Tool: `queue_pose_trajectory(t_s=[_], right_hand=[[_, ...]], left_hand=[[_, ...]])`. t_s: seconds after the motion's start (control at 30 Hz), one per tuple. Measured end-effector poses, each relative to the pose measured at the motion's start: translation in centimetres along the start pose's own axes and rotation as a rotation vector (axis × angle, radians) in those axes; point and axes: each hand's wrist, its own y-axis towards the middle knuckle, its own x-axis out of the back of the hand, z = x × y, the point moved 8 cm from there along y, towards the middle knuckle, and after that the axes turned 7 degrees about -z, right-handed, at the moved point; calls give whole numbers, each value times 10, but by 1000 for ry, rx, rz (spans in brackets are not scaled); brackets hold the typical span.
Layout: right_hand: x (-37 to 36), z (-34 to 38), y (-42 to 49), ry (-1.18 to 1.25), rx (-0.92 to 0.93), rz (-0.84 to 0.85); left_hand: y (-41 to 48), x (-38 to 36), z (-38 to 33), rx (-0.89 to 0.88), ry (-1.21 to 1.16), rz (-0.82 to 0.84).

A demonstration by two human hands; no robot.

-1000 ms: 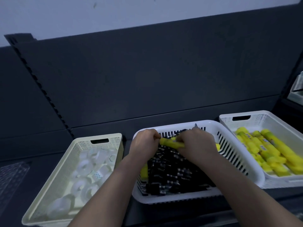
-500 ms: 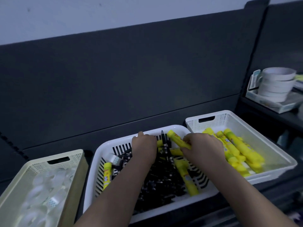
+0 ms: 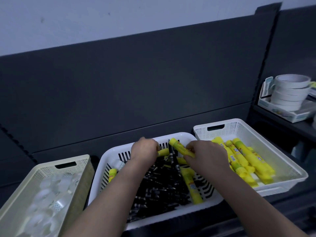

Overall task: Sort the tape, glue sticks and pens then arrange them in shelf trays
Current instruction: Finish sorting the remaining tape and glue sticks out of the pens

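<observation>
A person's two bare hands reach into the middle of three baskets on a dark shelf. The right hand (image 3: 207, 155) has its grip closed around a yellow glue stick (image 3: 181, 147), held at a slant above the basket's far end. The left hand (image 3: 144, 149) has its grip closed on the end of a second, shorter yellow glue stick (image 3: 163, 151). A black pen (image 3: 171, 153) stands almost upright between the two hands.

The middle basket (image 3: 191, 212) is white with slotted walls and holds a heap of black pens (image 3: 159, 189). Mixed in are more yellow sticks: one long one (image 3: 192, 184) lying on the right, one small one (image 3: 112, 174) against the left wall. Their labels carry red and blue print, too blurred to read. A small roll of clear tape (image 3: 119, 165) lies near the left wall.

Just to the right, a white mesh basket (image 3: 239, 127) holds a pile of yellow glue sticks (image 3: 246, 161). To the left, a cream mesh basket (image 3: 51, 164) holds many small clear tape rolls (image 3: 51, 199).

Further right, on a neighbouring shelf, a stack of white tape rolls (image 3: 289, 93) sits in a pale box (image 3: 289, 115). A dark panel (image 3: 136, 82) rises behind the baskets.
</observation>
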Motion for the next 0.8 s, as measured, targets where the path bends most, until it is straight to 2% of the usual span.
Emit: queue_pose_trajectory(t_s=[0.1, 0.23, 0.33, 0.4, 0.53, 0.67, 0.8], right_hand=[[-4, -3, -2, 10, 5, 18], [-11, 6, -5, 33, 2, 52], [-13, 14, -9, 20, -20, 55], [-14, 16, -12, 3, -45, 49], [-17, 18, -15, 2, -102, 44], [-17, 14, -21, 6, -124, 76], [-2, -13, -22, 25, -173, 38]], left_hand=[[-1, -13, 1, 0, 94, 22], [-4, -8, 0, -62, 244, -65], [-3, -8, 9, -86, 261, -37], [-3, -5, 24, -42, 166, -17], [-11, 12, 46, 66, -170, -65], [-15, 26, 30, 100, -402, -42], [-8, 39, -13, 121, -594, -33]])
